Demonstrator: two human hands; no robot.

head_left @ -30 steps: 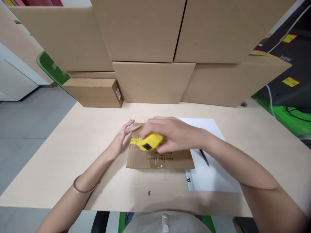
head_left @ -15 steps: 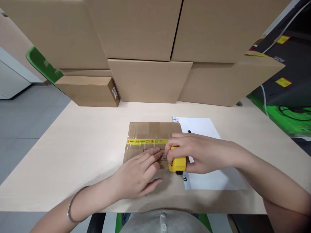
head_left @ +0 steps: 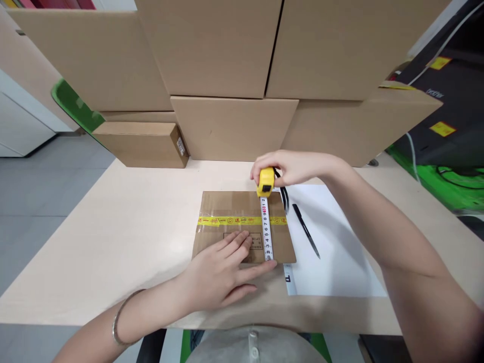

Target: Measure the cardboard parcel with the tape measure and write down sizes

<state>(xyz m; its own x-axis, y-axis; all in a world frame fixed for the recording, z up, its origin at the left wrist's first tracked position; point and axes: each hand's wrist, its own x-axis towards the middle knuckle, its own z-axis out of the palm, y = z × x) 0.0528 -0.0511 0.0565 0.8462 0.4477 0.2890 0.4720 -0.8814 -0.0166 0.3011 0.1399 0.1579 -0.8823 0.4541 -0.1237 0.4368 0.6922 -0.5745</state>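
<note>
A flat brown cardboard box [head_left: 223,202] with a yellow printed tape strip lies on the table. My left hand [head_left: 223,269] rests spread on its near part, the index fingertip touching the end of the measuring blade at the box's near edge. My right hand [head_left: 283,166] grips a yellow tape measure [head_left: 266,182] just past the box's far edge. Its white blade [head_left: 266,229] is drawn out across the box top, and a black strap hangs from the case. Right of the box, a black pen [head_left: 306,232] lies on a white paper sheet [head_left: 340,252].
Large cardboard boxes [head_left: 234,126] stand stacked like a wall along the back of the table [head_left: 132,227]. A smaller carton [head_left: 139,146] sits at the back left. A dark printer [head_left: 434,126] and cables are beyond the right edge.
My right hand has moved the tape measure away from me to the far edge, drawing out the blade. My left index finger has stretched to the blade's end. The pen has come into full view.
</note>
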